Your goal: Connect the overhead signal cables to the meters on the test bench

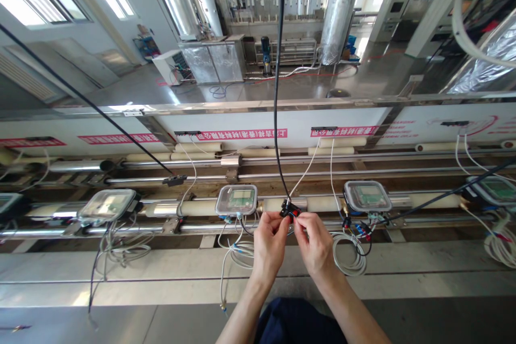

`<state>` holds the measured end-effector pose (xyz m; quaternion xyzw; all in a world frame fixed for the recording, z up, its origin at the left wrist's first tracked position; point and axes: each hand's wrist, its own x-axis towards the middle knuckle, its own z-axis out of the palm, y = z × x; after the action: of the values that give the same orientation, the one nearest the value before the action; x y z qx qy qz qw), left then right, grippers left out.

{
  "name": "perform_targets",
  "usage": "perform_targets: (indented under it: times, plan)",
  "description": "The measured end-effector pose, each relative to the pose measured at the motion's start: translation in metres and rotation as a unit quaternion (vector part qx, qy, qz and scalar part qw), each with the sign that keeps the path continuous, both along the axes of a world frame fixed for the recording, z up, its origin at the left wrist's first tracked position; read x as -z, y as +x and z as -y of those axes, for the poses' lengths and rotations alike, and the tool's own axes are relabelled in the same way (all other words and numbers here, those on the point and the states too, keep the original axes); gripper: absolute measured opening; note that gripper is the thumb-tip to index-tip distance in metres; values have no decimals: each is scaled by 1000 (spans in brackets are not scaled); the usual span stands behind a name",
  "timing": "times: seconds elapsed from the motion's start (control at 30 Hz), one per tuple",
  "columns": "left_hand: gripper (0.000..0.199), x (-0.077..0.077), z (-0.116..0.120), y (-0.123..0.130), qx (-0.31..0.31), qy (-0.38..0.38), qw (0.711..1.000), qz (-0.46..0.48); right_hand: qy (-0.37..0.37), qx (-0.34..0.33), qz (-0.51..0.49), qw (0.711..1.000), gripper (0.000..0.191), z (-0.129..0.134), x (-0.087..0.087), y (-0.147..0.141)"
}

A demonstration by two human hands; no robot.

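A small black connector block (289, 208) with red on its right side hangs at the lower end of a thick black cable (276, 91). My left hand (269, 244) pinches the block from the left between thumb and fingertips. From the other side, my right hand (316, 244) has its thumb and forefinger closed at the block's red end, where a short bit of blue wire shows. The fingertips of both hands nearly meet and hide part of the block. Left of my hands sits a meter box with a clear lid (236, 200), mounted on the pipe line.
Another clear-lidded meter (367, 196) stands to the right, with coiled white cable (350, 253) below it. More meters line the pipes. Black cables slope down at left and right. A metal ledge (161, 274) runs along the front; a white panel with red lettering (250, 131) stands behind.
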<state>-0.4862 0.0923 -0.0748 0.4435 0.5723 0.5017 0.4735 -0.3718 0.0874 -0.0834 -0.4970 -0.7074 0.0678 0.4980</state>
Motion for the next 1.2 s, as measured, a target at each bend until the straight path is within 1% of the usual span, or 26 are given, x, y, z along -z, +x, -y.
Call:
perform_targets:
  times: [0.17, 0.27, 0.37, 0.47, 0.57, 0.63, 0.7, 0.73, 0.8, 0.87, 0.93, 1.0, 1.1, 1.2]
  plan:
    - [23, 0, -1, -1, 0, -4, 1000, -1, 21, -14, 53, 998, 21, 3, 2, 2]
    - [24, 1, -1, -1, 1, -5, 1000, 15, 32, -28, 77, 996, 24, 5, 4, 3]
    - [24, 3, 0, -2, 3, -1, 1000, 22, 26, -23, 80, 996, 23, 4, 6, 3]
    - [23, 3, 1, -2, -1, 3, 1000, 8, 11, -21, 67, 997, 21, 3, 7, 3]
    - [22, 1, 1, -1, 1, -2, 1000, -1, -6, -22, 37, 999, 19, 2, 8, 2]
    - [21, 0, 0, 0, 6, -3, 1000, 25, -31, -19, -5, 999, 16, 2, 7, 2]
    - [23, -2, -2, 1, 5, -4, 998, 69, -77, -27, -77, 994, 15, 2, 6, 2]
    - [24, -2, -3, 1, 5, -8, 996, 87, -105, -42, -126, 986, 17, 3, 6, 3]
    - [27, -3, -5, 0, 5, -21, 994, 109, -164, -87, -222, 957, 20, 3, 5, 5]
    - [29, -3, -6, -1, 11, -27, 992, 123, -216, -120, -277, 929, 17, 3, 4, 9]
    - [30, -3, -6, -3, 21, -27, 988, 149, -255, -120, -284, 916, 16, 3, 3, 12]
    - [31, -3, -6, -3, 31, -26, 983, 179, -274, -106, -280, 914, 16, 3, 1, 13]
    - [32, -4, -5, -1, 37, -26, 978, 203, -263, -102, -273, 920, 16, 2, -1, 14]
    - [34, -5, -5, 0, 33, -25, 978, 207, -230, -128, -246, 933, 19, 1, -2, 15]
